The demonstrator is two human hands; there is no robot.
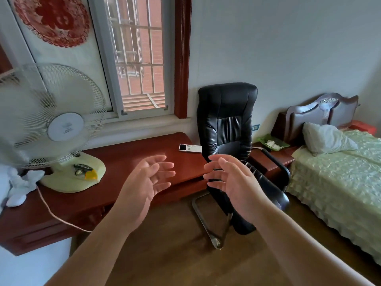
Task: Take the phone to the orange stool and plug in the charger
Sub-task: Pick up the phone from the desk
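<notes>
Both hands up mid-frame, empty. Left hand [147, 180] has its fingers spread and loosely curled, palm facing right. Right hand [231, 178] mirrors it, fingers splayed, palm facing left. Neither touches anything; they hang apart from each other above the front edge of the tabletop [127, 162].

Phone [190, 148] lies flat on the red-brown tabletop at 12 o'clock from the gap between the hands, white back up, camera block at its left end. It sits near the tabletop's right end, just beside the black office chair [226, 124], which stands at 1 o'clock from the phone.

Desk fan [57, 124] sits on the tabletop at 9 o'clock from the left hand, its cord [51, 211] trailing off the front edge. Bed [338, 172] with a pillow [325, 139] at 3 o'clock of the right hand. Window [136, 58] at 12 o'clock, above the tabletop.
</notes>
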